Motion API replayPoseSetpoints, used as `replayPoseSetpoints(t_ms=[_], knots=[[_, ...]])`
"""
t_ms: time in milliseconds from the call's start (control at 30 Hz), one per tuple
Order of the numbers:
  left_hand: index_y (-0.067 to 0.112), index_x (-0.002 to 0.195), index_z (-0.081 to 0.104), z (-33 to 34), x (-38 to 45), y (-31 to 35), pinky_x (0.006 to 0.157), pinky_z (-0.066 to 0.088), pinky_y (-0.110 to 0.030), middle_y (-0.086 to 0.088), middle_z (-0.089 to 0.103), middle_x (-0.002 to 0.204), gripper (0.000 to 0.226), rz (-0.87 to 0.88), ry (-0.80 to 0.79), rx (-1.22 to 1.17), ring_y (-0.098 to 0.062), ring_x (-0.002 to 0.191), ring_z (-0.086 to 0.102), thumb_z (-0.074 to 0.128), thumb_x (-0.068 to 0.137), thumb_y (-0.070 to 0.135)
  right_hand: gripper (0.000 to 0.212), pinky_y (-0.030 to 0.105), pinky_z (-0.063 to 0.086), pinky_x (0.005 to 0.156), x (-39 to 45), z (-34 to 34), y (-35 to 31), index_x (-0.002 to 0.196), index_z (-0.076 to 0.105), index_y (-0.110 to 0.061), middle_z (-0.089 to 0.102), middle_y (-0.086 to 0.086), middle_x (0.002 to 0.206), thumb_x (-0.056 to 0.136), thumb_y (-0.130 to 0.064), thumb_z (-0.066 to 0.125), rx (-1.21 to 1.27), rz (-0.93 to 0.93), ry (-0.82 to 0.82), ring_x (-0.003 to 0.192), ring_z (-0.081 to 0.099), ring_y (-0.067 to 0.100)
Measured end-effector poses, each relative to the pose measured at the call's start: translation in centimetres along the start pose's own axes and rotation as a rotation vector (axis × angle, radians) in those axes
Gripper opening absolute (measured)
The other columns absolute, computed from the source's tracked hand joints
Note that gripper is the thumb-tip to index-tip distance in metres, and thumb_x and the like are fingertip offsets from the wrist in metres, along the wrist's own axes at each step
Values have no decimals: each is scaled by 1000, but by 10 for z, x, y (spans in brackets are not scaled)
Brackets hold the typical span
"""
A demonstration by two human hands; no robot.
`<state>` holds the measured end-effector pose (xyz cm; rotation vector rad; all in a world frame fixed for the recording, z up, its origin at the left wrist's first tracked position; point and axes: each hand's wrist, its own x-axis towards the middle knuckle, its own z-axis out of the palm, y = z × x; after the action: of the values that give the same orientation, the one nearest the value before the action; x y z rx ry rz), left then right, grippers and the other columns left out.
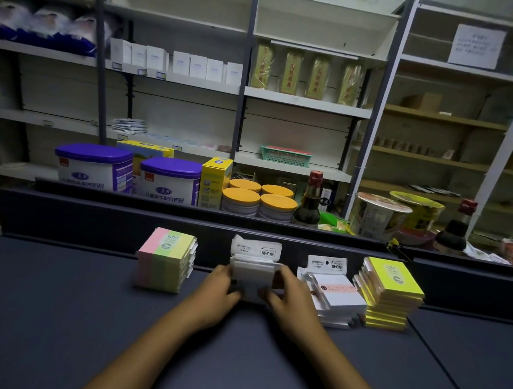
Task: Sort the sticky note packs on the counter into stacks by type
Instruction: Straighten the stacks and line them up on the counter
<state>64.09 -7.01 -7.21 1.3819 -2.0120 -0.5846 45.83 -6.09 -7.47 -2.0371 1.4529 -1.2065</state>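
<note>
Left hand (219, 284): fingers curled round the left side of the white stack (255, 276), thumb at the front edge; grips it.
Right hand (286, 288): same on the right side, fingers bent over the edge. Both squeeze inward, prob. to square the packs up.
White stack: mid-counter (64, 318), back against the dark ledge (188, 220), w/ header cards sticking up behind. Looks like the ledge serves as a backstop.
Pastel stack (165, 261): well left of the hands, pink/green/yellow packs labelled 2209, neat, also at the ledge.
Pink-band stack (336, 296): just right of the right hand, white packs w/ a pink strip, a bit fanned; needs tidying, I'd say.
Yellow stack (391, 290): far right, labelled 2207, touching or nearly touching the pink-band one; can't tell which. Steps out slightly.
Progress: four types, four piles, no loose packs in sight; near done by my guess.
Behind ledge: tins (170, 179), orange-lid jars (259, 202), bottle (310, 200).
</note>
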Motion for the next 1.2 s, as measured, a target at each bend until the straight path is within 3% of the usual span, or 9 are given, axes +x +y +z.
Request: replayPoseSetpoints(t_ms=[100, 200, 367, 467, 567, 667, 767, 933, 1200], knots=[[12, 137, 47, -1, 0, 1, 98, 32, -13, -12, 51, 131, 45, -8, 15, -31, -23, 126, 49, 53, 93, 7, 33, 21, 53, 85, 0, 0, -1, 115, 63, -16, 71, -6, 110, 85, -6, 70, 2, -42, 22, 100, 65, 2], [10, 136, 50, -4, 0, 2, 107, 37, -24, -13, 51, 131, 45, 5, 55, -107, -22, 127, 50, 54, 92, 2, 33, 18, 52, 83, 2, -1, 0, 112, 65, -20, 71, -9, 105, 83, -7, 73, 21, -68, 82, 98, 65, 0], [13, 138, 46, -3, -3, 1, 107, 33, -22, -13, 46, 128, 45, -48, -28, -4, -24, 126, 46, 51, 94, 7, 34, 29, 54, 89, 1, 3, 1, 116, 64, -15, 72, -6, 109, 84, -10, 73, -7, 15, 15, 101, 66, 7], [14, 134, 49, -8, -3, 3, 105, 32, -19, -9, 41, 124, 39, -67, -22, -31, -22, 122, 48, 52, 95, 9, 33, 19, 53, 83, 2, 1, -1, 112, 67, -17, 73, -9, 104, 81, -9, 75, 26, 19, 32, 96, 67, 1], [14, 126, 60, -19, -1, 9, 103, 42, -27, -12, 54, 119, 32, -55, 73, -136, -21, 115, 56, 58, 94, 9, 34, 13, 52, 82, 5, -2, -5, 110, 71, -20, 75, -10, 100, 80, -7, 77, 158, 41, 61, 93, 69, -3], [10, 122, 66, -28, -2, 14, 95, 51, -29, -8, 71, 113, 34, -153, 229, -280, -19, 105, 67, 71, 88, 15, 29, 23, 57, 84, 6, -1, -11, 112, 74, -15, 77, -7, 100, 84, -13, 77, 304, 150, 36, 92, 72, 3], [11, 100, 77, -30, -5, 10, 86, 56, -34, -6, 77, 92, 23, -250, 244, -192, -18, 89, 71, 73, 85, 29, 22, 32, 60, 82, 3, 4, -14, 107, 77, -13, 78, -5, 94, 86, -21, 76, 359, 243, -7, 90, 74, 10], [5, 82, 77, -29, -6, 4, 66, 47, -29, -16, 75, 81, 34, -338, 156, -100, -21, 71, 66, 68, 86, 38, 19, 17, 52, 56, 1, 6, -14, 95, 75, -14, 75, -2, 77, 86, -31, 76, 292, 318, -22, 57, 67, 8], [8, 75, 76, -30, -6, 2, 61, 45, -26, -8, 68, 61, 34, -384, 194, -21, -16, 59, 60, 67, 85, 39, 30, 37, 56, 75, 0, 17, -17, 93, 77, -15, 76, 0, 83, 89, -44, 68, 199, 325, -48, 75, 70, 13]])
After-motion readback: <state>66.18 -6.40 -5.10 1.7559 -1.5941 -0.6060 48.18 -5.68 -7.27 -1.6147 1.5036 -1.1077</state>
